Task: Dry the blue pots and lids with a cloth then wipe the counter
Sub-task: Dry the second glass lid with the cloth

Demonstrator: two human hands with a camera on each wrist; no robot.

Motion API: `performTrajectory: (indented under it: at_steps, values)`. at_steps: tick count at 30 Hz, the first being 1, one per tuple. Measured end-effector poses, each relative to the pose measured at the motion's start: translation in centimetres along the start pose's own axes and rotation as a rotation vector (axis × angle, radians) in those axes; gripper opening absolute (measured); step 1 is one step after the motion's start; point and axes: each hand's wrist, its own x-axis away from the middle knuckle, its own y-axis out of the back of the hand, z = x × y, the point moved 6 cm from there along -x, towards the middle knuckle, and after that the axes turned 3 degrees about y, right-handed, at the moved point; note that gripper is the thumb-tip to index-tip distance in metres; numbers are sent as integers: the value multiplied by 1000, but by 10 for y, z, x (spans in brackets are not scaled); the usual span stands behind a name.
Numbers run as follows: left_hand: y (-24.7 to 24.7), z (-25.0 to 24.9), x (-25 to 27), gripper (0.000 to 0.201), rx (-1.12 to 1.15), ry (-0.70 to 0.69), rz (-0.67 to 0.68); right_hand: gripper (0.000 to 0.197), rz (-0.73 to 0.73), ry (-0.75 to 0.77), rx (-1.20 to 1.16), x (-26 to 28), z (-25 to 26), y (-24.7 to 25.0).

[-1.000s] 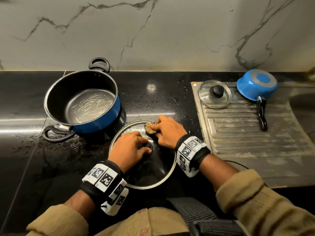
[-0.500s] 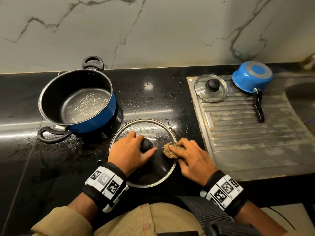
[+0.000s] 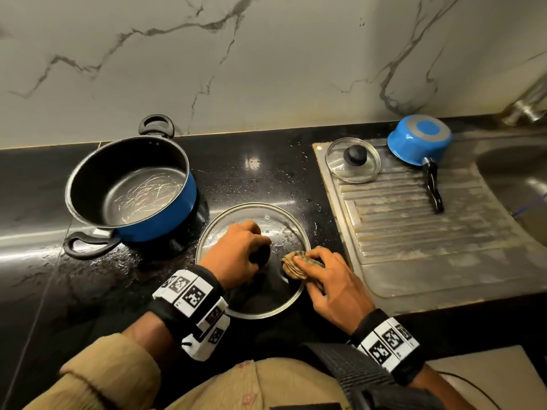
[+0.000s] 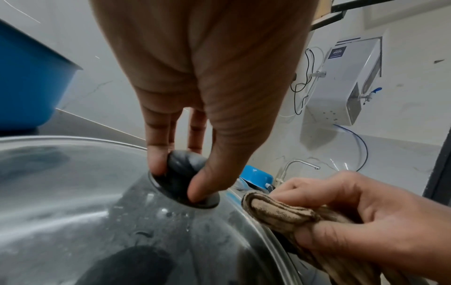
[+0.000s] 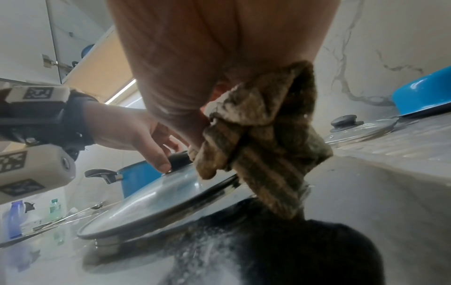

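Note:
A large glass lid lies on the black counter in front of me. My left hand pinches its black knob between thumb and fingers. My right hand grips a bunched brown cloth and presses it on the lid's right rim. The big blue pot stands upright to the left of the lid. A small blue saucepan lies upside down on the drainboard, with a small glass lid beside it.
Water droplets speckle the counter around the large lid. The steel sink basin opens at the far right, with a tap behind it. A marble wall backs the counter. Bottles stand far to the left.
My right hand has wiped the cloth from the lid's far side round to its right rim. My left hand has stayed on the knob. The view has shifted slightly.

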Motion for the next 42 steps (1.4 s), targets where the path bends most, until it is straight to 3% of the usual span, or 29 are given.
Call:
performTrajectory:
  at_steps: [6, 11, 15, 19, 25, 28, 33, 39, 42]
  values:
    - [-12, -6, 0, 45, -61, -61, 96, 51, 31, 0, 26, 7, 6, -12]
    - [-14, -4, 1, 47, -18, -92, 35, 46, 62, -25, 45, 10, 10, -19]
    - [-5, 9, 3, 49, 55, -13, -67, 48, 157, -13, 82, -2, 15, -14]
    - [-5, 11, -2, 25, 64, -42, -144, 43, 185, 56, 72, -45, 4, -8]
    - [-10, 10, -3, 22, 52, -106, -172, 43, 315, 292, 148, -158, 19, -28]
    - [-9, 14, -6, 22, 94, -47, -159, 42, 374, 301, 188, -182, 32, -34]
    - [-9, 21, -7, 36, 111, 101, -154, 42, 298, 215, 104, -139, 15, -23]
    - [-2, 18, -6, 32, 159, 117, -182, 42, 153, 192, 73, -23, 11, -17]
    - [-2, 17, -6, 34, 154, 110, -182, 43, 144, 140, 87, -4, 15, -21]
